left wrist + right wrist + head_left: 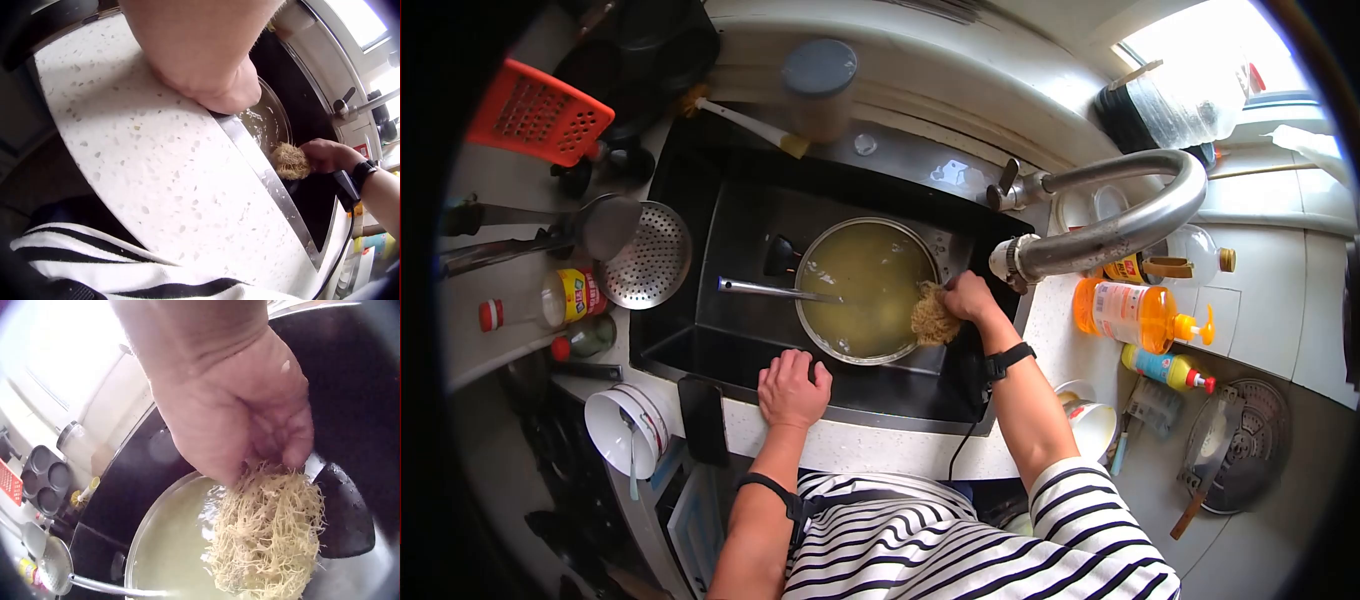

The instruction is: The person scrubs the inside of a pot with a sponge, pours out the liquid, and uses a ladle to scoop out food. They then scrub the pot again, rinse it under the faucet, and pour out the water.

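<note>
My right hand [971, 297] pinches a tan, stringy fibre scrubber [269, 534] over the right rim of a round metal pot [812, 330]. Cloudy yellowish water [865, 280] fills the pot, which stands in the black sink [740, 230]. Across the pot's left rim, a metal utensil handle [770, 288] dips into the water, its lower end hidden. In the right wrist view a black turner [347, 515] leans beside the scrubber, outside the pot. On the sink's front edge rests my left hand [793, 388], holding nothing, its fingers loosely bent.
A curved metal faucet [1140, 220] reaches over the sink's right side. Soap bottles [1125, 310] stand to the right. A perforated skimmer [650, 255] overhangs the left edge. White bowls [615, 430] and a dark phone-like slab [702, 420] lie front left; a brush [750, 125] lies behind.
</note>
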`<state>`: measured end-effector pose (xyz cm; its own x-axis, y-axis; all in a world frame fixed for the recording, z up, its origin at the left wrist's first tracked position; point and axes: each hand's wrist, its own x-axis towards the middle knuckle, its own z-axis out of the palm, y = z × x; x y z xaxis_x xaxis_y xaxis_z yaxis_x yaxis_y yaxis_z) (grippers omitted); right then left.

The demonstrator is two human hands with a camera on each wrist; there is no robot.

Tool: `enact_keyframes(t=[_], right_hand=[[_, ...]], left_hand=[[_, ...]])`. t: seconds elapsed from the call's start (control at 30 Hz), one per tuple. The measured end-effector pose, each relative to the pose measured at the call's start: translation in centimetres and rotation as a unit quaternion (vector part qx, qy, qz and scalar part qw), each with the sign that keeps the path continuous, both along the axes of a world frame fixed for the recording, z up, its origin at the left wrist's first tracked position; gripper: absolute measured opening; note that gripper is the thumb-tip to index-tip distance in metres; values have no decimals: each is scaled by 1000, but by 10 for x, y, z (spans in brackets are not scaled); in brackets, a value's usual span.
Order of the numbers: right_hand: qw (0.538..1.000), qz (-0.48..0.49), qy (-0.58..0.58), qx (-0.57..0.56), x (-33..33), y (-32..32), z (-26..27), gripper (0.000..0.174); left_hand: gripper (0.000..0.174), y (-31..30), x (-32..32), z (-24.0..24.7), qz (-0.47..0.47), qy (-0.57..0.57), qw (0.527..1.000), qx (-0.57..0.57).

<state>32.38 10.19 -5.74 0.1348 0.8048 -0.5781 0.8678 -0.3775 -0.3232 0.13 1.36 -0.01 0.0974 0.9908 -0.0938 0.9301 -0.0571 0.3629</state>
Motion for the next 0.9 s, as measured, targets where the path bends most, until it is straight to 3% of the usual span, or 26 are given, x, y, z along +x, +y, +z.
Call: enact_keyframes(t=[0.13, 0.23, 0.3, 0.47, 0.57, 0.7, 0.9], right_hand=[[999, -17, -18, -21, -7, -2, 13, 35], [997, -66, 10, 39, -6, 2, 9, 33], [982, -56, 22, 181, -8, 1, 8, 33], [922, 20, -54, 384, -30, 10, 25, 22], [941, 61, -82, 322, -30, -1, 16, 24], [949, -26, -81, 304, -18, -20, -15, 34], [966, -44, -22, 255, -24, -22, 18, 33]], left_hand=[[16, 0, 0, -1, -1, -9, 1000, 8], [16, 2, 0, 2, 0, -5, 1000, 0], [15, 3, 1, 1, 3, -11, 1000, 2], [14, 2, -1, 2, 9, -5, 1000, -5], [14, 2, -2, 1, 12, -5, 1000, 0], [14, 3, 0, 2, 8, -1, 1000, 0], [15, 3, 0, 1, 4, -13, 1000, 9]])
